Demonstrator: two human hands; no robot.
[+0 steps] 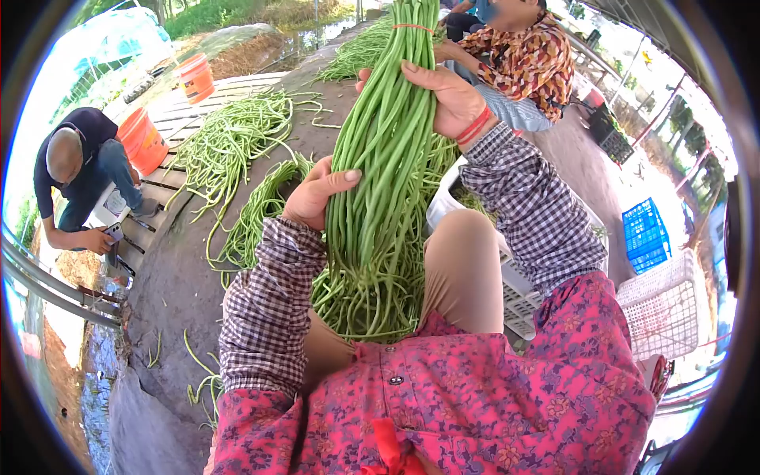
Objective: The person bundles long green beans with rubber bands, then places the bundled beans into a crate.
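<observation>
Both hands grip 1 upright bundle of long beans (380, 158), long axis vertical btwn the knees: left hand (317, 194) closed round the lower stems, right hand (447, 99) wrapped near the banded top, above the crate (514, 293).

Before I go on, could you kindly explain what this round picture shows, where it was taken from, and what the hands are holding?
It is one picture from a camera worn on a person's head, looking forward and down; the wide lens makes it round. The left hand and right hand, in checked sleeves, both grip a bundle of long green beans, tied near the top with a thin band. More loose long beans lie on the grey ground ahead. Two orange buckets stand to the left, near a crouching person holding a phone. Another person sits opposite. A blue crate is on the right.
</observation>
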